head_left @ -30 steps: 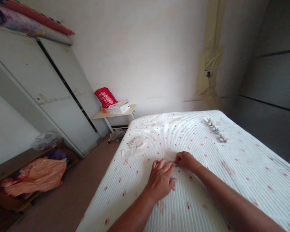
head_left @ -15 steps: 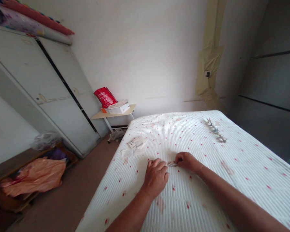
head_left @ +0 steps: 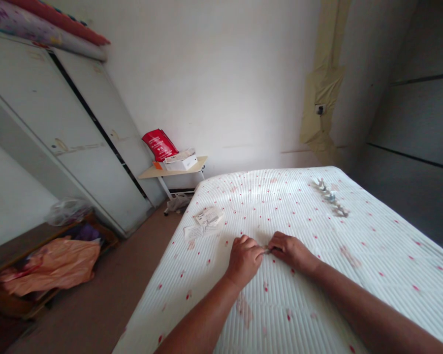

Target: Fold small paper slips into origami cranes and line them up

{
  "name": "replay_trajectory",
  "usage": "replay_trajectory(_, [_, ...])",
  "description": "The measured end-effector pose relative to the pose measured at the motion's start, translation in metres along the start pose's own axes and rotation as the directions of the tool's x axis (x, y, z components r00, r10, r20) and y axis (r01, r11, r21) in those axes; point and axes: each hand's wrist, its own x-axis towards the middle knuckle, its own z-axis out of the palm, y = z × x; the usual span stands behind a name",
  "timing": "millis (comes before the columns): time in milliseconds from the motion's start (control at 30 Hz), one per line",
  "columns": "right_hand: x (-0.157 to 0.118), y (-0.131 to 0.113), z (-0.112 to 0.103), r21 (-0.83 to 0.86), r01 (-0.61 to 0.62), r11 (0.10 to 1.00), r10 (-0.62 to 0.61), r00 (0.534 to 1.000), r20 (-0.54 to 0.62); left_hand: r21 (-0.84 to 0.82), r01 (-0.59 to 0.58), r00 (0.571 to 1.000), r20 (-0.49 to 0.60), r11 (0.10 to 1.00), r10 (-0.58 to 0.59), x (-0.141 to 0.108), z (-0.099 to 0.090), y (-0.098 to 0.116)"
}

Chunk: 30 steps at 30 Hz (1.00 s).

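My left hand (head_left: 245, 259) and my right hand (head_left: 290, 250) are close together over the white ribbed bed cover (head_left: 266, 314) with red dots. Between their fingertips is a small, thin greyish object (head_left: 266, 250), too small to identify, and both hands pinch it from opposite sides. Printed paper pieces (head_left: 205, 222) lie on the cover to the left, beyond my left hand. A row of small grey-white twisted pieces (head_left: 331, 197) lies on the far right part of the cover.
Beyond the bed's far left corner, a small table (head_left: 203, 163) holds a red bag (head_left: 160, 146) and a white box (head_left: 186, 162). A grey cabinet (head_left: 92, 172) stands left. An orange plastic bag (head_left: 59, 265) rests on a low wooden unit.
My left hand has moved right, towards my right hand, and its fingers have closed on the small object. My right hand has turned slightly, still gripping it.
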Motion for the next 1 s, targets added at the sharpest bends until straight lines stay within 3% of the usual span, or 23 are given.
replay_trajectory(233, [-0.0035,0.0030,0.0030,-0.053,0.074,0.996,-0.074,0.997,0.001,0.002,-0.009,1.000,0.013,1.000,0.009,0.0031,0.0028,-0.0030])
replay_trajectory(1000, [-0.0025,0.0026,0.0071,-0.159,0.074,0.984,-0.070,0.997,0.033,0.036,-0.001,1.000,0.006,0.999,0.001,0.0025,0.0064,-0.0036])
